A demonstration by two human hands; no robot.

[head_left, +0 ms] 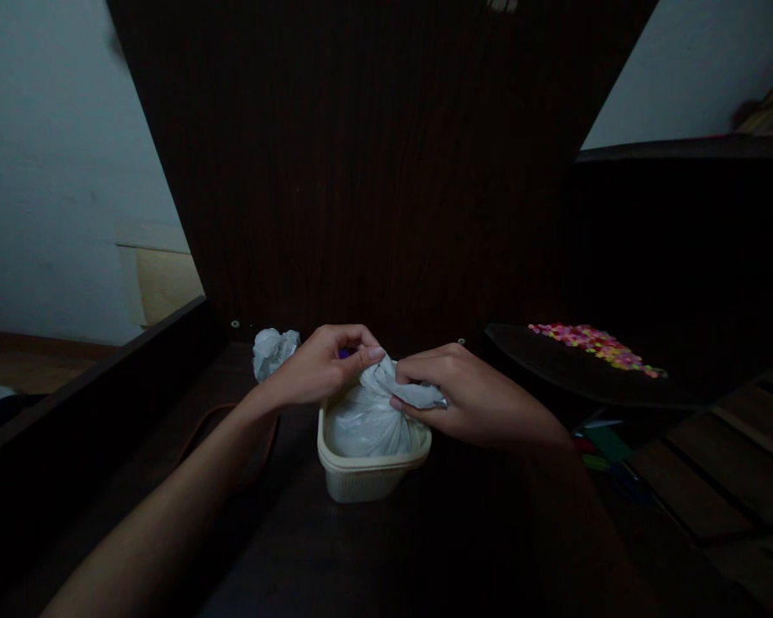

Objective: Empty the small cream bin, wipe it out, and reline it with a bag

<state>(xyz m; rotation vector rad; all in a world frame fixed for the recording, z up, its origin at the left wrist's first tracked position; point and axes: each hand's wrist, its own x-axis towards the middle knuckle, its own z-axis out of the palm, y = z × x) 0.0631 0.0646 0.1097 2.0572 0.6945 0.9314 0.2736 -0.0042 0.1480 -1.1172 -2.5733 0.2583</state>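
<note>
A clear plastic bag (367, 421) sits inside a small cream tub (361, 476) on a dark tabletop. My left hand (322, 365) pinches the gathered top of the bag from the left, fingers closed. My right hand (470, 395) grips the same twisted top from the right, fingers also closed on the plastic. Both hands meet just above the tub. What the bag holds is hidden.
A second crumpled plastic bag (274, 350) lies behind my left hand. A dark tray (554, 369) with several bright beads (596, 343) stands to the right. A dark wooden panel (386, 163) rises close behind. Coloured items (596, 446) lie low on the right.
</note>
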